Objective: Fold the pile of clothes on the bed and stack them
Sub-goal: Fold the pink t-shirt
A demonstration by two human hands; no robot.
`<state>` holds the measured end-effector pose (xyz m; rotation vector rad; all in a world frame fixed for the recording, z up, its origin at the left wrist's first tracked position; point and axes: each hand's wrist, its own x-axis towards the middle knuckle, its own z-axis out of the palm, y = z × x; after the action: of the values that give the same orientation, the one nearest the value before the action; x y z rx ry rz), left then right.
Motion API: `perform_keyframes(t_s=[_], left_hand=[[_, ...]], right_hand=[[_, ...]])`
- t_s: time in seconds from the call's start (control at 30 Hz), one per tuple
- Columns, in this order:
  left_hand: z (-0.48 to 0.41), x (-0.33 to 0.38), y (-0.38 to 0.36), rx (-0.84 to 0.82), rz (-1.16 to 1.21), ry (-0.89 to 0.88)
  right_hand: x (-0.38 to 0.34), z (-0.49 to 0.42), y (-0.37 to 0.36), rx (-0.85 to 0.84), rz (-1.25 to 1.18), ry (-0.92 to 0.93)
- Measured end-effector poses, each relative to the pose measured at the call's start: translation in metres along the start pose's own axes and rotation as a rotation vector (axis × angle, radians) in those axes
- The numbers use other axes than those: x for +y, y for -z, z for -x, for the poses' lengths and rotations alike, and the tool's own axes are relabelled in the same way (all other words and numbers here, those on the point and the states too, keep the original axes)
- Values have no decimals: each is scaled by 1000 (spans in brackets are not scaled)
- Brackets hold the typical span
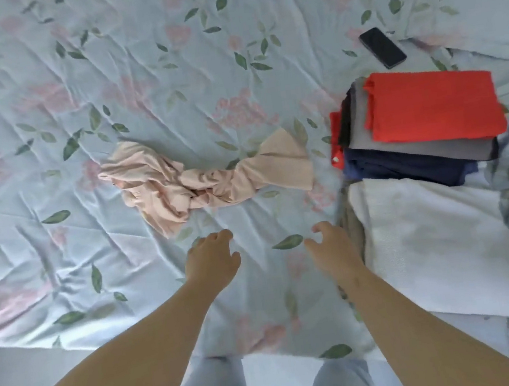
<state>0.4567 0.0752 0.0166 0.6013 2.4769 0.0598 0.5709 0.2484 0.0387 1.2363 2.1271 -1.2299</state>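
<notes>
Reaching toward the crumpled pink garment [198, 177], the left hand [211, 256] and right hand [332, 245], loosely open and empty, must next grasp and spread it for folding.

Bright, soft, even daylight; source not determinable. Shadows faint, confined to bed sheet [132, 79] creases. No glare. Slight overall softness. Wide-angle bending toward edges, strongest at 6 o'clock.
</notes>
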Motion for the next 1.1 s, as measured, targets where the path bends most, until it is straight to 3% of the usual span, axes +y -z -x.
perform_keyframes(t_s=[0.23,0.3,0.4,0.43,0.7,0.93,1.1], left_hand=[[-68,-128,7,-35,182,51],[-92,-149,3,0,463,189],[-133,-164,2,101,1067,496],[-148,-167,1,107,1146,544],[-169,-185,14,83,920,369],[-95,-182,113,311,817,200],[-32,-146,183,330,882,71]], right_hand=[[-66,-15,-115,-12,-42,-97],[-74,-20,-135,-26,-27,-112],[-83,-27,-153,-23,-15,-118],[-86,-30,-157,-20,-15,-122],[-106,-34,-164,3,-53,-130],[-144,0,-125,-16,-104,-6],[-173,43,-83,-9,-150,154]])
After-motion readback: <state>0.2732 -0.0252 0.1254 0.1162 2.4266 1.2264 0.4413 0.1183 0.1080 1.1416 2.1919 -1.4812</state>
